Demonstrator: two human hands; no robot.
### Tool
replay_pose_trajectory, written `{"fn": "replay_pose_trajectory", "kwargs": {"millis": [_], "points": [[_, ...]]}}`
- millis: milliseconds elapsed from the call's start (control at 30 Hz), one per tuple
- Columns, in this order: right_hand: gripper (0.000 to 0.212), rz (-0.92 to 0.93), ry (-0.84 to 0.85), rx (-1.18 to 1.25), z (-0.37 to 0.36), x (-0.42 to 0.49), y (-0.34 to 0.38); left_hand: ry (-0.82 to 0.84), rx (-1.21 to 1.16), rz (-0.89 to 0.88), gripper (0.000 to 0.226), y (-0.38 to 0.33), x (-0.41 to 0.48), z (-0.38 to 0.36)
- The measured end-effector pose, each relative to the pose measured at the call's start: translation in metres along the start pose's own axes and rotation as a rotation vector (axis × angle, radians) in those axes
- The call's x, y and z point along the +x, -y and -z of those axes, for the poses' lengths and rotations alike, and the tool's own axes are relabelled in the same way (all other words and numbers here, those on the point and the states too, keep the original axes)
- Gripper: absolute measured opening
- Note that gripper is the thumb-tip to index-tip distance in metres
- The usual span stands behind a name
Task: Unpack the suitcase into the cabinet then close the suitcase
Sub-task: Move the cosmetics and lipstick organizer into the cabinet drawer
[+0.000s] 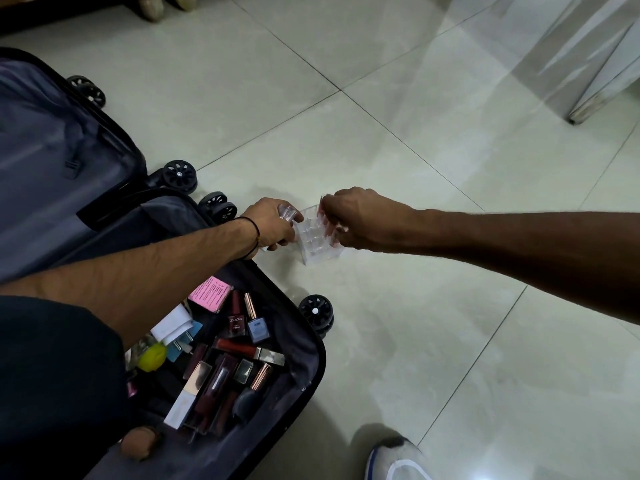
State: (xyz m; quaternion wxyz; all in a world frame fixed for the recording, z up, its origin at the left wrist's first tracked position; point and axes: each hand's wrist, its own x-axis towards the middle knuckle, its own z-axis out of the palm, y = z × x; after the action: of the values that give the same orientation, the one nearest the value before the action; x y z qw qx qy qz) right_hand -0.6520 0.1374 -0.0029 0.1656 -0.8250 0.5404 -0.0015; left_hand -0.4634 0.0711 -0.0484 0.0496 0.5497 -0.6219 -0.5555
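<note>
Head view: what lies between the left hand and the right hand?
A clear plastic organizer with compartments lies between the left hand and the right hand, which pinches its rim. The head view shows this.

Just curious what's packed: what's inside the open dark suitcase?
In the open dark fabric-lined suitcase: a maroon nail-polish bottle, a pale-blue bottle, a pink card box, a yellow-capped container and dark lip-gloss tubes. The left forearm and dark clothing hide the rest.

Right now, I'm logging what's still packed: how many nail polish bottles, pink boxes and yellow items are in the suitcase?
Nail polish bottles: 2 (dark red bottle, pale blue bottle)
Pink box: 1
Yellow item: 1
Total: 4
</note>
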Motion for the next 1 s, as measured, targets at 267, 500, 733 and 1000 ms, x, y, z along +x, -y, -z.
{"fn": "replay_pose_trajectory", "kwargs": {"millis": [267, 500, 733, 1000], "points": [[0.03, -0.084, 0.014, 0.006, -0.005, 0.002, -0.002, 0.0, 0.006, 0.004, 0.033, 0.001, 0.0, 0.001], [0.03, -0.103, 0.036, -0.019, -0.003, 0.006, -0.004, 0.002, 0.034, 0.005, 0.033, 0.0, -0.002, 0.001], [0.026, -0.074, -0.009, -0.042, 0.0, 0.003, -0.005, 0.002, 0.065, -0.001, 0.032, -0.001, 0.0, 0.001], [0.017, -0.118, -0.068, 0.013, 0.008, -0.009, 0.004, 0.026, 0.2, -0.047, 0.024, 0.0, 0.001, -0.003]]}}
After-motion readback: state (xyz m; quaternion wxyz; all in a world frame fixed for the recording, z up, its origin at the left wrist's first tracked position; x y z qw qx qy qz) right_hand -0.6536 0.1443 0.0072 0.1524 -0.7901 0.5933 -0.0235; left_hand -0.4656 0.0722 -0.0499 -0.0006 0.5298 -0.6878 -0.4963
